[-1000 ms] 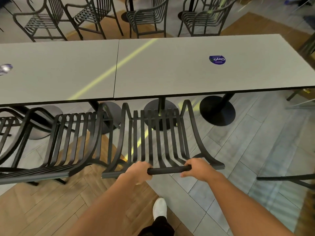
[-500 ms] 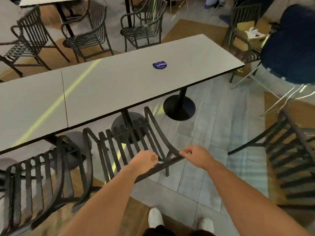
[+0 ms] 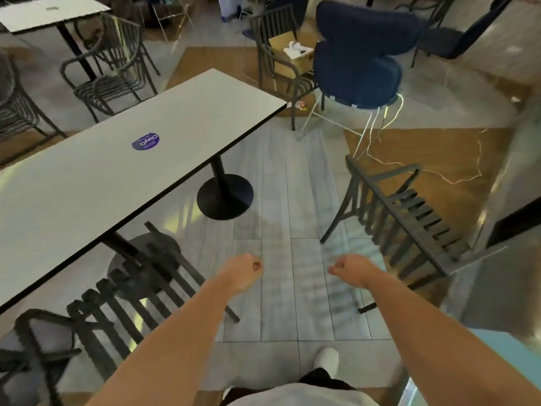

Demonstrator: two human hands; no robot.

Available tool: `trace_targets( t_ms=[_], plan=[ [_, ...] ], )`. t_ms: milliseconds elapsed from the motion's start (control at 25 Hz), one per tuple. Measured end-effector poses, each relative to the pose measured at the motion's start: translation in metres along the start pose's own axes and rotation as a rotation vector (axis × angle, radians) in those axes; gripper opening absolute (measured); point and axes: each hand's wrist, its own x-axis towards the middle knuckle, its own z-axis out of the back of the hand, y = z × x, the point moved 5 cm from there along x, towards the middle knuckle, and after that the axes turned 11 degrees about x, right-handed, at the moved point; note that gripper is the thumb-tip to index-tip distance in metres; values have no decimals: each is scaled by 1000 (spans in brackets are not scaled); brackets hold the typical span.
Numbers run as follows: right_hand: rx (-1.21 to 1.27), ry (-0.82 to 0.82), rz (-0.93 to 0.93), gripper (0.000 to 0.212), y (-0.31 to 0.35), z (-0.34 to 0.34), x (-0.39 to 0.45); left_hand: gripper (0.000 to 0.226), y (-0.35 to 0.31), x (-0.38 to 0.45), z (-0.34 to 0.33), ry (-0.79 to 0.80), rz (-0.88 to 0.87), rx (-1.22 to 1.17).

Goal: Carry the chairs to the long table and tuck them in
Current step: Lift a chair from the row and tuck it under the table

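— Grey tiles and wood-look planks cover the floor [image 3: 281, 183] around me. What's ahead of you?

— My long table [image 3: 123, 171] runs from lower left up to its far corner at upper right. Its top is pale grey with a dark edge, and a round purple sticker [image 3: 145, 141] sits on it. A black post on a round foot [image 3: 224, 196] holds it up.

— And the chairs?

— One dark slatted chair [image 3: 137, 291] is at the table's near edge, below my left arm. Its seat is partly under the tabletop, and its back slats face me. Motion blur hides the finer detail. A second slatted chair [image 3: 409, 221] stands well apart from the table on my right. Its long back rail runs diagonally from upper left to lower right, and its seat faces away from the table.

— What are your hands doing?

— My left hand [image 3: 243, 272] is curled into a loose fist over the tiles, just beside the tucked chair, holding nothing. My right hand [image 3: 352, 269] is curled too, empty, near the second chair but not touching it.

— Anything else?

— A blue padded chair [image 3: 360, 54] stands beyond the table's far corner, with a cardboard box [image 3: 292, 55] on another slatted chair beside it.
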Motion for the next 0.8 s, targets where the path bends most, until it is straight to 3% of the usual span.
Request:
trace_targets(
  t_ms=[480,800],
  plan=[
    [226,-386,-105,46,-174,129,31,29,-220,132,-9,49,-247,134],
    [392,-351,-326,55,-226,138,69,43,-312,269,26,121,-514,287]
  ],
)
